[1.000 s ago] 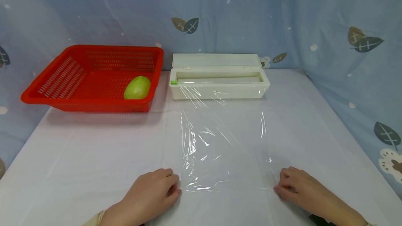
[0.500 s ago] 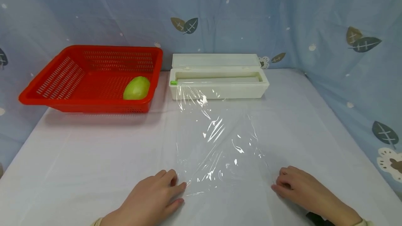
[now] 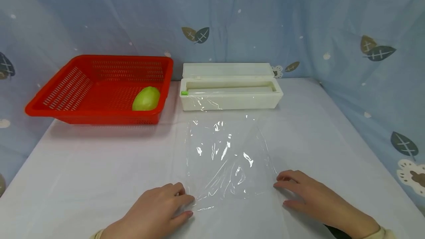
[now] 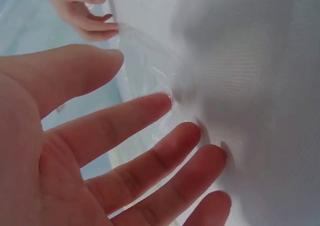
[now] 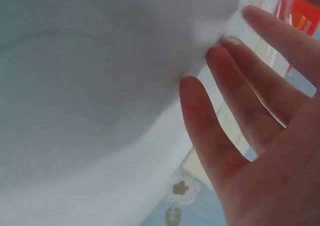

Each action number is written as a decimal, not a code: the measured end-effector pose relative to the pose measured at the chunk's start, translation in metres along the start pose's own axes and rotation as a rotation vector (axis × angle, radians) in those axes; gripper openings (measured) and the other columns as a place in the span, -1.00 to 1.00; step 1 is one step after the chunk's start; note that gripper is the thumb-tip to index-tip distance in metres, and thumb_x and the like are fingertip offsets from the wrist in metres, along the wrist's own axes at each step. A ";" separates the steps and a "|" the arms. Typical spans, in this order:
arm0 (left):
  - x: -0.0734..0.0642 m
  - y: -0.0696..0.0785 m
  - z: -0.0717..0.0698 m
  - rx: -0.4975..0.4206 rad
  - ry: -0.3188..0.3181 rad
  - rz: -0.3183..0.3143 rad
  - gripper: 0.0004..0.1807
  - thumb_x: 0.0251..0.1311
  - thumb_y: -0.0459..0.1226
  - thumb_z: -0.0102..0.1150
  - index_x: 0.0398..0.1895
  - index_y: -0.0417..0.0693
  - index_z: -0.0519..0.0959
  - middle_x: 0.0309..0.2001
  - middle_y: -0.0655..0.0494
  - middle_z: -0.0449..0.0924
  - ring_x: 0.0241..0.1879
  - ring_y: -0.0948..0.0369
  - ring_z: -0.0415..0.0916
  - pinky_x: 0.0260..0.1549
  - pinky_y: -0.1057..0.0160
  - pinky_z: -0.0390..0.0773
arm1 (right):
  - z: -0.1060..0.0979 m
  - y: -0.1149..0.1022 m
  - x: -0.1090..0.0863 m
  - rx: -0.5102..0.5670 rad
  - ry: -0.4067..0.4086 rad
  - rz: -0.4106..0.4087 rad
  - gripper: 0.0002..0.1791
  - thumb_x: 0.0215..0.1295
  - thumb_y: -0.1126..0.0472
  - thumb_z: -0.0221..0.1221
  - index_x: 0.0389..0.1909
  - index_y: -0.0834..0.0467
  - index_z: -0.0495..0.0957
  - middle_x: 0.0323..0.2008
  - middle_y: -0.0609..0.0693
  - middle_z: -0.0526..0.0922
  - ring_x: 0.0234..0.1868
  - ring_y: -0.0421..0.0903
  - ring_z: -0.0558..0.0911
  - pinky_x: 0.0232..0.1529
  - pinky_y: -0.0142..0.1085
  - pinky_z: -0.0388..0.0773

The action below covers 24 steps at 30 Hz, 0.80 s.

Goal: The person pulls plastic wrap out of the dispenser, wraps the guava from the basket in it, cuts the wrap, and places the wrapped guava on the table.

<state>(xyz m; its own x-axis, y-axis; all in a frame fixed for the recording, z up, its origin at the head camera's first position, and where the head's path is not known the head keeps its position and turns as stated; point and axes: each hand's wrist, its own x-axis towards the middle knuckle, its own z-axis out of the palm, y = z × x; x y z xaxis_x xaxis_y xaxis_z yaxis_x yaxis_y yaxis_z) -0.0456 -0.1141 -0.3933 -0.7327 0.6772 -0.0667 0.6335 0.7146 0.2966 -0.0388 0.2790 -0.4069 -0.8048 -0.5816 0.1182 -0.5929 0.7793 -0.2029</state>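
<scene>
A sheet of clear cling film [image 3: 216, 158] runs from the white dispenser box [image 3: 229, 102] toward me and lies creased on the table. At its near left corner is my left hand [image 3: 154, 207], the index fingertip touching the film's edge. In the left wrist view, the fingers of that hand [image 4: 115, 146] are extended and spread, and the thumb stands apart. My right hand [image 3: 313, 196] is beside the film's right edge, fingers loosely extended. Spread fingertips of the right hand [image 5: 260, 116] rest at the white cloth in the right wrist view; whether they touch film is unclear.
Left of the box stands a red plastic basket [image 3: 109, 88] with a green oval fruit [image 3: 146, 99] inside. The box's lid [image 3: 227, 70] is raised, and a green slider [image 3: 184, 93] sits at its left end. Blue patterned cloth [image 3: 232, 21] hangs behind the white-covered table [image 3: 109, 158].
Both hands have loosened, their thumbs and fingers spreading apart. My right hand has moved slightly left and away from me. The film has gone slack and wrinkled, its right edge drawn inward.
</scene>
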 end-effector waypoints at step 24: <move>0.000 -0.009 -0.003 -0.040 -0.035 -0.002 -0.68 0.10 0.12 0.03 -0.17 0.28 0.61 -0.35 0.39 0.36 -0.40 0.40 0.31 -0.50 0.36 0.41 | -0.014 -0.020 -0.016 -0.087 -0.263 0.122 -0.45 0.08 -0.25 0.08 0.11 -0.16 0.41 0.11 -0.27 0.40 0.02 -0.19 0.46 -0.13 -0.17 0.48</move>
<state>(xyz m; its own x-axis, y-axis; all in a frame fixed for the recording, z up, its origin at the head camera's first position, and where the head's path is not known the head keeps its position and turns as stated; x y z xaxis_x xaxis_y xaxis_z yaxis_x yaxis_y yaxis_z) -0.0520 -0.1207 -0.3933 -0.7241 0.6824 -0.1003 0.6215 0.7086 0.3342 -0.0148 0.2762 -0.3908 -0.8425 -0.5144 -0.1601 -0.5017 0.8574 -0.1143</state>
